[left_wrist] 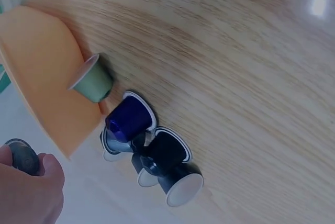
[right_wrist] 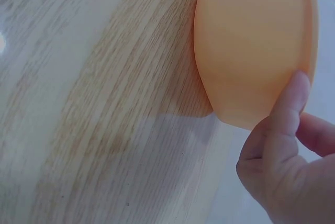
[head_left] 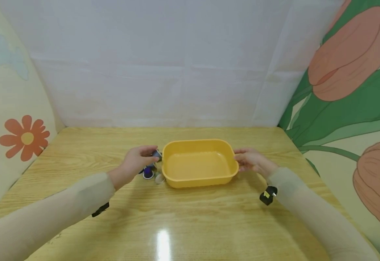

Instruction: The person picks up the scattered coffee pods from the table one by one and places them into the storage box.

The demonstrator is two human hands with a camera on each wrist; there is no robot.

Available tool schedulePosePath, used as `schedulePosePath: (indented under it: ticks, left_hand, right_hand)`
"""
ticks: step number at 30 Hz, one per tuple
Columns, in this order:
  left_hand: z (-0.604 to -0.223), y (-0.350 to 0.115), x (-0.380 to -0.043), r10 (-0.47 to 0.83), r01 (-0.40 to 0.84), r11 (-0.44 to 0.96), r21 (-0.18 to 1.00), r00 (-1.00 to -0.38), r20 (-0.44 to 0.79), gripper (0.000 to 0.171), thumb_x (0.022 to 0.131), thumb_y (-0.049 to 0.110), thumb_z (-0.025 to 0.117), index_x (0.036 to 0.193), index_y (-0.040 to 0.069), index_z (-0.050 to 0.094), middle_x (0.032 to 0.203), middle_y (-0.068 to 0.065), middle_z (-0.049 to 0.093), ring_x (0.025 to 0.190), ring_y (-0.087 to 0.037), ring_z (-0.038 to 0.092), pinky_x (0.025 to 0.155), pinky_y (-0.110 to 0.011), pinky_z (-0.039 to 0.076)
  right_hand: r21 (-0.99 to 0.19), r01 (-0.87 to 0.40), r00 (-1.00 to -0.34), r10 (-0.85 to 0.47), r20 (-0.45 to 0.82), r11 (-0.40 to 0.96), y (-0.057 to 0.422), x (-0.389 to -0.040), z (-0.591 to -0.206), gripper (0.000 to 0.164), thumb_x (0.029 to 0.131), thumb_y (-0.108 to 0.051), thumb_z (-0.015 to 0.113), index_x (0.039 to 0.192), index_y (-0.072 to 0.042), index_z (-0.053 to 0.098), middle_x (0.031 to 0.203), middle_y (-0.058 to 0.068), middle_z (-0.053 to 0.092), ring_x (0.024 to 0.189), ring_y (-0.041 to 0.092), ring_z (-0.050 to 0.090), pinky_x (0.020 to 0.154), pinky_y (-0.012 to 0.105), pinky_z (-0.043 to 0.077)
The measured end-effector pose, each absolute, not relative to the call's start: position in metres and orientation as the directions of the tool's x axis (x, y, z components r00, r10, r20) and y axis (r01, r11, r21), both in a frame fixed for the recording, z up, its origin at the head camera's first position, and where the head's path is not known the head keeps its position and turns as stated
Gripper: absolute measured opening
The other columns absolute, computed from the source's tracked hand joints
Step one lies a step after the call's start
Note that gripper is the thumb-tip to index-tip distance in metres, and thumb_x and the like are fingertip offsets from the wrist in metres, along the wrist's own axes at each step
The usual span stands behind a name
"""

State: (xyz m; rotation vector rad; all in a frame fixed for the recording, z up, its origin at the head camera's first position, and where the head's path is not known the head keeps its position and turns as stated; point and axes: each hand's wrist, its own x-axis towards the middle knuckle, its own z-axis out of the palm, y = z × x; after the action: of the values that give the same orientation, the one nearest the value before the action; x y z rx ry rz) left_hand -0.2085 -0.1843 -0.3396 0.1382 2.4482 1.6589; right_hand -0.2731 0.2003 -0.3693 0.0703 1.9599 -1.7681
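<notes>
A dark coffee capsule (left_wrist: 23, 157) is pinched between the thumb and fingers of my left hand (head_left: 137, 159), just beside the left end of a yellow plastic basin (head_left: 196, 179). My right hand (head_left: 250, 159) holds the basin's right end at the rim, one finger lying along the outer wall. Close by the left end, several more capsules lie on the table: a green capsule (left_wrist: 94, 80) against the basin wall, a purple-blue capsule (left_wrist: 130, 118), and black capsules (left_wrist: 166, 152) bunched together. My left hand partly hides this group in the head view.
All of this stands on a light wooden table (head_left: 190, 217). Behind it hangs a white cloth (head_left: 177, 72). Flower-printed panels (head_left: 350, 119) border the table on both sides.
</notes>
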Motion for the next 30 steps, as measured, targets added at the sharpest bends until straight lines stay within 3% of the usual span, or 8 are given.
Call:
schedulePosePath:
  ticks: [8,30]
  left_hand:
    - [-0.341,-0.168,-0.21,0.151,-0.07,0.332,0.941,-0.98,-0.126,0.052,0.096,0.002,0.06,0.144,-0.007,0.04,0.143,-0.025,0.045,0.13,-0.036,0.045,0.104,-0.046,0.042]
    - [-0.335,-0.146,-0.211,0.244,-0.128,0.22,0.967,-0.953,-0.182,0.053,0.099,0.007,0.056,0.147,-0.004,0.036,0.147,-0.022,0.041,0.134,-0.034,0.041,0.11,-0.047,0.034]
  right_hand:
    - [-0.912,0.345,-0.883,-0.253,-0.396,0.222,0.2,-0.272,-0.369,0.049,0.098,0.0,0.048,0.143,0.011,0.034,0.084,0.003,0.061,0.069,0.011,0.06,0.057,0.023,0.055]
    - [-0.916,0.371,-0.868,-0.293,-0.401,0.155,0.2,-0.273,-0.369,0.052,0.098,0.001,0.046,0.146,0.011,0.028,0.081,0.0,0.064,0.066,0.01,0.061,0.055,0.022,0.054]
